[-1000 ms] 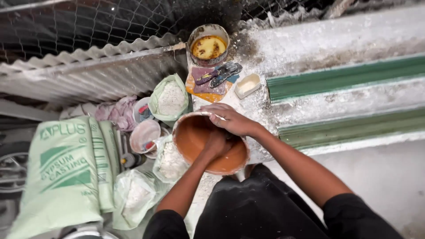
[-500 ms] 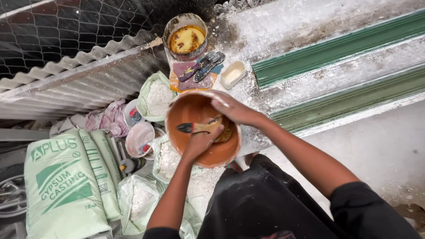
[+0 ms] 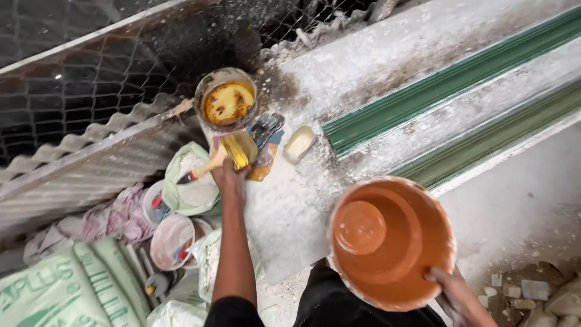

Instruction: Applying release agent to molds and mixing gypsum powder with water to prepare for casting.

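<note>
Left grip [image 3: 230, 178] clenched on paintbrush [image 3: 221, 158], bristles pointing right toward tin [image 3: 227, 104], right grip [image 3: 451, 289] grasping orange bucket [image 3: 387, 242]

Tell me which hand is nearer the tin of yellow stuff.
Left. The left hand, holding a brush, is just below the tin; the right hand grips the orange bucket, far off.

An outdoor plaster-casting workshop: a powder-dusted table [image 3: 387, 72], long green moulds [image 3: 448, 91], sacks of plaster [image 3: 54, 290], corrugated sheeting [image 3: 78, 175] and wire mesh fencing [image 3: 91, 79].
</note>
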